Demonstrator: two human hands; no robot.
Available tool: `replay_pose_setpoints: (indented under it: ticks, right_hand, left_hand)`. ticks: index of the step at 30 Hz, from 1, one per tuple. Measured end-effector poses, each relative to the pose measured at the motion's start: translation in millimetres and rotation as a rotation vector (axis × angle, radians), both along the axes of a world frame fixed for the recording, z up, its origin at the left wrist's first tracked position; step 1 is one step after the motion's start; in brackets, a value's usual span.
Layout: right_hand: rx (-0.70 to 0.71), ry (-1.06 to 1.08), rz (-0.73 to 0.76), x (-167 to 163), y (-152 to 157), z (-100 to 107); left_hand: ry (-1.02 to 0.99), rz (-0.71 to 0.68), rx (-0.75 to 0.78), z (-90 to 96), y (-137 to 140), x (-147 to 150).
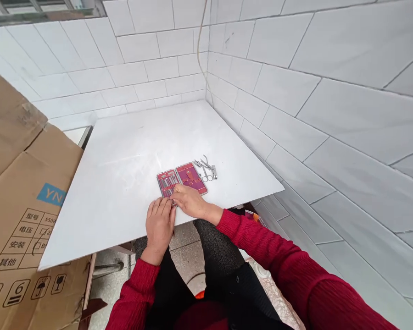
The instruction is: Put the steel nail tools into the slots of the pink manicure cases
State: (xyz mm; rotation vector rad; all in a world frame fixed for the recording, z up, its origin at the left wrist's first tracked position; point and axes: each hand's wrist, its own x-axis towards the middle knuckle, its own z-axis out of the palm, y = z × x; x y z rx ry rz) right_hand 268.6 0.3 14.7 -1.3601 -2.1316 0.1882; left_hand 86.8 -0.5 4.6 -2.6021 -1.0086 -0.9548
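An opened manicure case with a red and purple lining lies near the front edge of the white table. Several slim metal tools sit in its left half. My left hand rests at the case's lower left corner, its fingers bent and close together. From the right, my right hand reaches over the lower part of the case with its fingertips pinched. A small shiny metal piece shows between the two hands; its kind is hidden. Small scissors, nail clippers and cuticle nippers lie right of the case.
The white table reaches back to the tiled walls in the corner. A large cardboard box stands along its left side. A thin cord hangs down the corner. My legs are below the front edge.
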Motion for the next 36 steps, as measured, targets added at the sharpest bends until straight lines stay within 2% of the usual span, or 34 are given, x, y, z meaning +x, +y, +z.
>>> replay_pose_setpoints:
  ticks: [12, 17, 20, 23, 26, 28, 30, 33, 36]
  right_hand:
    - [0.036, -0.140, 0.018, 1, 3, 6]
    - [0.031, -0.032, 0.043, 9, -2, 7]
    - [0.052, 0.108, 0.049, 29, 5, 17]
    - [0.066, 0.198, -0.067, 68, 28, 35]
    - [0.039, 0.289, -0.321, 114, 58, 47]
    - [0.003, 0.363, -0.489, 140, 73, 44]
    - [-0.078, 0.480, -0.592, 157, 81, 34]
    - [-0.167, 0.522, -0.646, 168, 81, 20]
    - [-0.210, 0.457, -0.616, 172, 76, 17]
  left_hand:
    - [0.000, -0.014, 0.078, 2.4, 7, -1]
    - [-0.022, -0.019, 0.056, 0.5, 6, -1]
    - [-0.050, -0.008, 0.031, -1.4, 5, 0]
    - [-0.069, 0.002, -0.015, -1.1, 3, 1]
    - [-0.084, 0.003, -0.069, 0.9, 1, 2]
    - [-0.084, 0.003, -0.090, 2.9, -1, 1]
    - [-0.071, 0.000, -0.105, 6.1, -1, -1]
    - [-0.051, 0.002, -0.129, 15.5, 4, -2]
    - [-0.038, 0.041, -0.135, 30.7, 23, 5]
